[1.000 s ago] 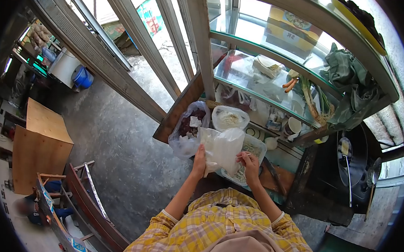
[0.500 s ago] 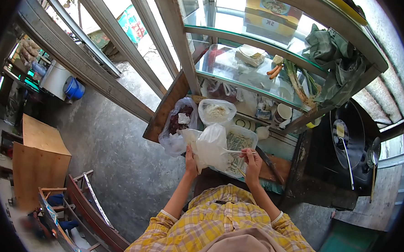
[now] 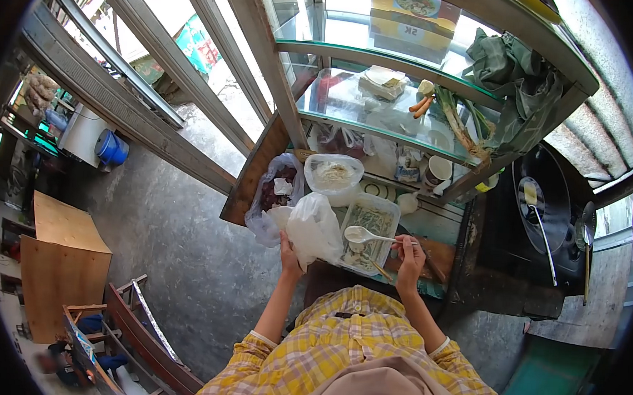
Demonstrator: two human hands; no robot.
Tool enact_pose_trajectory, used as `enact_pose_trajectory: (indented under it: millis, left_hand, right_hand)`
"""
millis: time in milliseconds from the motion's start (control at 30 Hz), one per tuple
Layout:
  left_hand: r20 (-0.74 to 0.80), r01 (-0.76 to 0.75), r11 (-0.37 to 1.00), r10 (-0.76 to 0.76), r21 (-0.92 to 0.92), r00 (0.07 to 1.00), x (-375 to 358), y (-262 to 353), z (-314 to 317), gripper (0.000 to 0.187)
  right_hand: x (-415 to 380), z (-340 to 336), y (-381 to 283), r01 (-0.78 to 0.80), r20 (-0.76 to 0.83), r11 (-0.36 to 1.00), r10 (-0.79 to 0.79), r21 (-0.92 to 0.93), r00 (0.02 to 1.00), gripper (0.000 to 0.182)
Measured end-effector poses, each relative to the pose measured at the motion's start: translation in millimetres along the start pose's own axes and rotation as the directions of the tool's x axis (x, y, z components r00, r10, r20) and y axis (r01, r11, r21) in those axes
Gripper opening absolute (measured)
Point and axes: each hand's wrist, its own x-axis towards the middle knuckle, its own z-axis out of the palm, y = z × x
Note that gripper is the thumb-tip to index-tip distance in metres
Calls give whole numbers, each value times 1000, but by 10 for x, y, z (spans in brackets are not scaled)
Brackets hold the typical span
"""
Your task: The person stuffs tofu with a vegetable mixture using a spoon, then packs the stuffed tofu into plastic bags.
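My left hand [image 3: 290, 256] is closed around the lower left side of a translucent white plastic bag [image 3: 315, 227]; what the bag contains is hidden. Between the fingers of my right hand [image 3: 409, 262] is the handle of a white spoon [image 3: 360, 234]. The spoon's bowl hangs over a clear plastic tub [image 3: 394, 223] holding a pale mixture with green shreds. Whether the bowl carries anything white is hard to tell. A thin yellowish handle [image 3: 382, 271] leans out of the tub's near edge, below my right hand.
Behind the bag stands a tub of white powder [image 3: 334, 175], beside a plastic bag with dark red contents [image 3: 277, 188]. Glass shelves [image 3: 378, 118] rise ahead, with carrots [image 3: 421, 106] and leeks on one. At right, a black wok [image 3: 545, 199] holds a spatula [image 3: 540, 227].
The white spoon has come out of the plastic bag's mouth and now hovers over the tub, its bowl showing. The bag sits slightly farther left, and the whole view has shifted a little.
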Motion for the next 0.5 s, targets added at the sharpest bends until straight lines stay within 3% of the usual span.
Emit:
enact_pose_trajectory:
  millis: [133, 233, 267, 333, 433, 500]
  left_hand:
    - [5, -37, 998, 37, -48, 999, 21, 77, -75, 60]
    - [17, -45, 996, 46, -73, 999, 37, 110, -97, 59]
    - [20, -48, 996, 49, -79, 999, 44, 115, -100, 59]
    - [22, -59, 996, 60, -70, 998, 34, 126, -64, 59]
    - [46, -54, 992, 60, -110, 997, 26, 132, 15, 59]
    - [62, -74, 991, 81, -107, 995, 4, 142, 84, 59]
  right_hand:
    - [-45, -33, 124, 122, 9, 974, -123, -193, 992, 24]
    - [-131, -30, 103, 283, 178, 835, -224, -473, 958, 16]
    - [-131, -35, 127, 404, 307, 754, -277, -518, 911, 13]
    - [-126, -51, 182, 630, 554, 556, -326, -543, 766, 9]
    - [-199, -47, 174, 676, 675, 479, -210, -560, 708, 11]
    - [-191, -35, 134, 703, 689, 437, -225, -560, 689, 11]
